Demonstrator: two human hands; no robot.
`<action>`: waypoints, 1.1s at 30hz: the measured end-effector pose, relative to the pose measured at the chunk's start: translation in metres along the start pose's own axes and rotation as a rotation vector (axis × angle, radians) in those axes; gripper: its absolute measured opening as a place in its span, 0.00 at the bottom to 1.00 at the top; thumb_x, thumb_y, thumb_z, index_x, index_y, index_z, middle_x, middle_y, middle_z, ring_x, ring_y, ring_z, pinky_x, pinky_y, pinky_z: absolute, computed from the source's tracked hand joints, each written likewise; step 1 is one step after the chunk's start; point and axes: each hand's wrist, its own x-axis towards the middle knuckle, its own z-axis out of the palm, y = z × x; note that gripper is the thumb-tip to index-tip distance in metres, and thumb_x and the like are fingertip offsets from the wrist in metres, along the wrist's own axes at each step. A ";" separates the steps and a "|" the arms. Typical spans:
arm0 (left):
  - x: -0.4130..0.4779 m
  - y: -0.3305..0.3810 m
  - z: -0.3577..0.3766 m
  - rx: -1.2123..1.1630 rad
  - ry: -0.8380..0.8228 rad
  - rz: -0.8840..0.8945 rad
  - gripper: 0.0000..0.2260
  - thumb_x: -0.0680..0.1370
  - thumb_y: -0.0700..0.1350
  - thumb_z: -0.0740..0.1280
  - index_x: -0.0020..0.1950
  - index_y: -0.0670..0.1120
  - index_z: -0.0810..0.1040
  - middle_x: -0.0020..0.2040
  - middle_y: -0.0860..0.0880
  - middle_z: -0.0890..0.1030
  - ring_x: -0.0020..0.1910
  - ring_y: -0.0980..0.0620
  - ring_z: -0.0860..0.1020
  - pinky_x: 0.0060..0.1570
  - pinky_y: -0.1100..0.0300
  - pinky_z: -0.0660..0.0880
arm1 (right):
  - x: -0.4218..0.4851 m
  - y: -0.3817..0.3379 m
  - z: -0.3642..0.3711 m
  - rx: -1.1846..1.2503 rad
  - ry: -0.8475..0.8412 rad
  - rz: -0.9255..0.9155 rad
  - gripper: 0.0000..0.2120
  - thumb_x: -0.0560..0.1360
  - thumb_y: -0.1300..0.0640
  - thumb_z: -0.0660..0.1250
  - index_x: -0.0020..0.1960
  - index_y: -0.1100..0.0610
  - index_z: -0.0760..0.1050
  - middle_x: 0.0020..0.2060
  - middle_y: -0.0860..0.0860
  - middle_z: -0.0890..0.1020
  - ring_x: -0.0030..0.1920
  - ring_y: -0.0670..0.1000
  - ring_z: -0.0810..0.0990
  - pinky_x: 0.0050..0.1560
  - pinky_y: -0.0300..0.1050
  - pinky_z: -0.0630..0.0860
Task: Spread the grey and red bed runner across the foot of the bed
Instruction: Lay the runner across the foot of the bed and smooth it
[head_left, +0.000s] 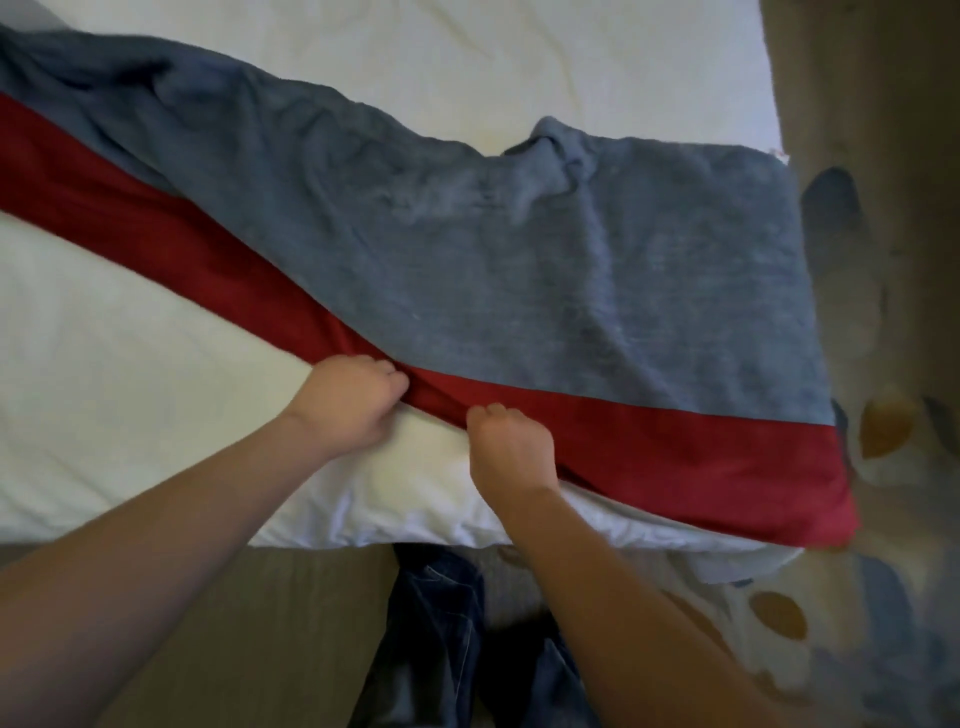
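The left hand (353, 402) was closed, fingers curled down and thumb tucked, gripping the near edge of the runner (519, 270) where its red band (675, 447) met the white bed (130, 364). The right hand (509, 449) was closed too, knuckles up, pinching a fold of the same red edge just beside the left hand, nearer the bed's right side. Both hands sat close to the bed's near edge, and both bare forearms reached in over that edge.

The runner lay on the bed with its long axis slanted. Towards the bed's left side it ran off towards the far side and out of frame. Its right end reached the bed's right edge, with the red corner hanging just past the near right corner. The grey band (597, 249) faced the far side of the bed and the red band faced the near side. The cloth was wrinkled, with a bunched ridge (561, 150) on the grey far edge towards the bed's right side. Bare white sheet showed on both sides of the runner.

Below the bed's near edge were jeans (436, 639), and a patterned floor (883, 364) lay off the bed's right side.
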 end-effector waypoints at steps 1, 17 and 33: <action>-0.004 -0.002 0.002 -0.009 0.001 0.022 0.07 0.68 0.47 0.64 0.43 0.46 0.76 0.41 0.48 0.79 0.42 0.44 0.78 0.36 0.56 0.71 | -0.001 -0.007 -0.001 -0.016 0.007 -0.008 0.12 0.54 0.68 0.73 0.33 0.58 0.74 0.28 0.52 0.77 0.26 0.52 0.75 0.23 0.38 0.61; -0.033 -0.017 0.017 -0.248 0.012 0.093 0.13 0.69 0.58 0.61 0.34 0.49 0.73 0.33 0.52 0.77 0.34 0.50 0.77 0.31 0.59 0.69 | 0.021 -0.034 -0.001 0.063 0.051 -0.363 0.11 0.66 0.49 0.72 0.35 0.55 0.75 0.30 0.51 0.77 0.28 0.52 0.75 0.26 0.40 0.65; 0.160 -0.012 -0.090 -0.338 0.356 -0.019 0.11 0.77 0.39 0.58 0.56 0.48 0.75 0.52 0.48 0.77 0.51 0.46 0.75 0.38 0.51 0.74 | 0.133 0.152 -0.086 -0.113 0.146 0.071 0.08 0.78 0.54 0.58 0.50 0.57 0.74 0.48 0.56 0.76 0.50 0.59 0.77 0.38 0.51 0.73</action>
